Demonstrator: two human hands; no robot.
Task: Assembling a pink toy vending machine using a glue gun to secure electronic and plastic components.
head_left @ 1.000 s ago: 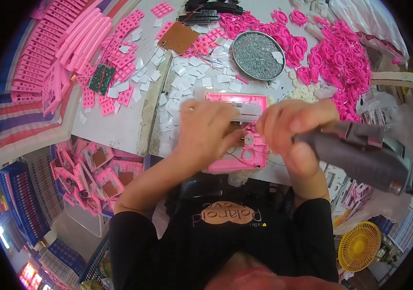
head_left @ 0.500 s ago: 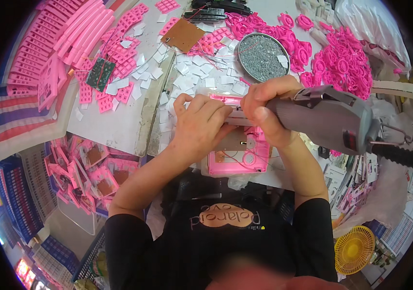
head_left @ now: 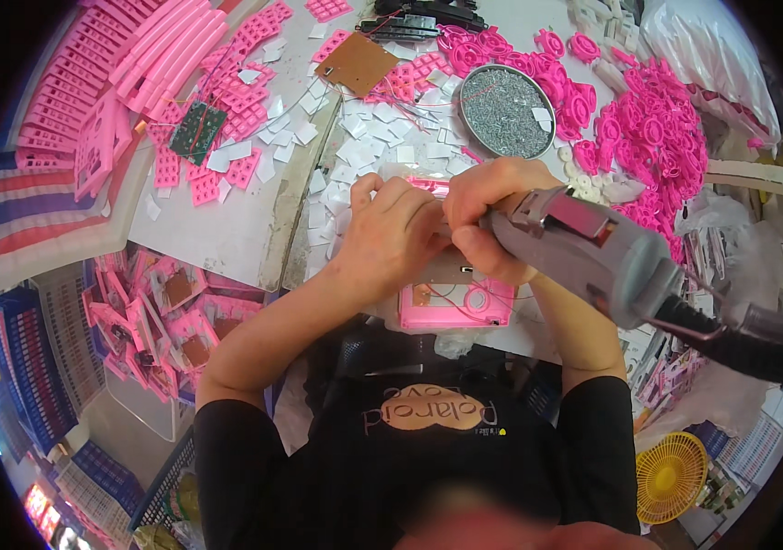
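My right hand [head_left: 494, 213] is wrapped round the front of a grey electric screwdriver [head_left: 598, 261], whose cable end points right and toward me. Its tip is hidden behind my hands. Close against it, my left hand [head_left: 387, 234] is closed, thumb and fingers together over the work; what they pinch, if anything, is hidden. Beneath both hands lies an open pink plastic housing [head_left: 428, 317] with a brown circuit board, thin wires and a round opening. Its far part is mostly covered by my hands; a pink edge shows beyond them.
A round tin of small screws [head_left: 507, 112] stands beyond my right hand. White paper squares [head_left: 369, 147] and a brown board [head_left: 353, 64] lie ahead. Pink ring parts [head_left: 648, 128] are heaped at far right. Pink housings [head_left: 167, 316] fill a container at left.
The screwdriver's rear end has swung toward me, and my right hand has moved left, closer to my left hand. The left hand stays over the housing.
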